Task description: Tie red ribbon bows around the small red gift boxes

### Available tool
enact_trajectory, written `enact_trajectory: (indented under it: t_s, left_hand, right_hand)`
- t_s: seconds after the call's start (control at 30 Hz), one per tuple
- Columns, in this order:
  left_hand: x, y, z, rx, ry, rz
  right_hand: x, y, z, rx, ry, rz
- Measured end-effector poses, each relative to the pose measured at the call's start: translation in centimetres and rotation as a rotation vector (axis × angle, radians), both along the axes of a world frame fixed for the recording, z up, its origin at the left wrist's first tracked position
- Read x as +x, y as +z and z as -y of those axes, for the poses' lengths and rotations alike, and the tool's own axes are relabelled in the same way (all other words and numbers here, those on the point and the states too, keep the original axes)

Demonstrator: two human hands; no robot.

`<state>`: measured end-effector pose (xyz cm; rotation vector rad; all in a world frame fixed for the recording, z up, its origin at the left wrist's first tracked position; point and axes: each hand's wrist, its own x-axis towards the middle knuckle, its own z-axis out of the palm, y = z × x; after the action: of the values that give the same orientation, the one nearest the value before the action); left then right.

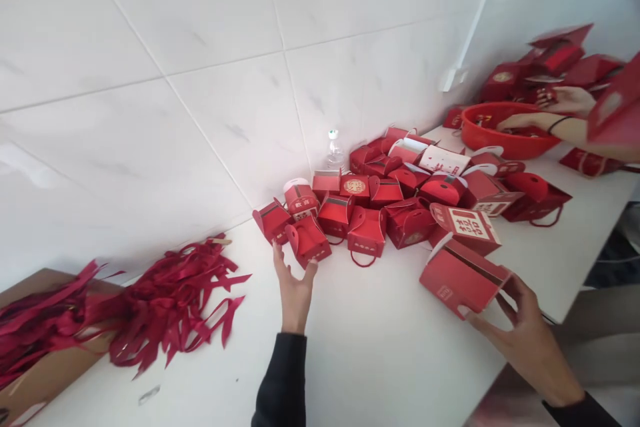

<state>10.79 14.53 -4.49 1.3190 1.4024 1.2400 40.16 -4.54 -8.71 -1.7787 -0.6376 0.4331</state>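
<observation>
My right hand (525, 340) grips a red gift box (463, 277) by its right end, thumb on the near side and fingers behind. The box is tilted at the table's right side. My left hand (295, 287) reaches forward with thumb and fingers apart, at the near edge of a small red box (307, 240). Whether its fingertips touch that box I cannot tell. Beside it, another small red box (273, 219) sits by the wall. Several more red boxes, some with cord handles, stand close together between my hands, including one with a cream label (473, 223).
Dark red ribbons (175, 300) lie heaped on the white table (370, 353) and over a cardboard box (75, 367) at left. A clear bottle (334, 152) stands by the tiled wall. At far right another person's hands (575, 100) work over a red basin (510, 137).
</observation>
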Motion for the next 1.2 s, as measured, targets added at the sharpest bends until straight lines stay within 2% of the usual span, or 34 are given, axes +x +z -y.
enact_trajectory:
  t_s: [0.13,0.23,0.4,0.53,0.63,0.73,0.83,0.93,1.0,1.1,1.13,1.2]
  left_hand:
    - [-1.1,-0.1,-3.1,0.011,-0.136,-0.029]
    - [-1.6,-0.5,-3.1,0.018,-0.183,-0.045]
    - [-1.3,0.1,-2.0,0.073,-0.063,-0.121]
    - [-0.9,1.3,-3.1,0.106,0.019,-0.188]
    - [-1.2,1.6,-3.6,0.094,0.060,-0.205]
    - [-1.7,1.5,-3.1,0.077,0.084,-0.206]
    - [-2.4,1.4,-2.5,0.069,0.091,-0.197]
    - [-3.3,1.6,-2.0,0.057,0.051,-0.182]
    - [-3.8,1.8,-1.6,0.052,0.009,-0.177]
    - [-4.3,1.9,-0.9,0.054,-0.041,-0.190]
    - [-4.4,2.0,-0.8,0.055,-0.055,-0.197]
    - [-4.6,2.1,-1.0,0.060,-0.059,-0.205]
  right_hand:
    - [-0.7,0.2,-1.0,-0.033,0.187,-0.094]
    - [-3.0,0.2,-1.3,-0.073,0.412,-0.107]
    - [-7.2,0.4,-1.9,-0.071,0.771,0.011]
    - [-8.7,1.7,-2.7,-0.158,0.940,0.041]
    - [-9.3,2.5,-3.4,-0.150,0.976,-0.029]
    - [-9.7,2.7,-3.7,-0.061,0.992,-0.096]
    - [-9.8,2.9,-3.8,-0.041,1.073,-0.093]
    - [-9.8,4.5,-4.8,-0.030,1.172,-0.049]
    - [-10.2,6.7,-6.8,-0.007,1.160,0.049]
    - [-12.0,10.1,-11.7,0.110,0.972,0.339]
    - [-12.7,10.9,-13.5,0.114,0.950,0.448]
    - [-14.3,11.8,-16.9,0.021,1.000,0.681]
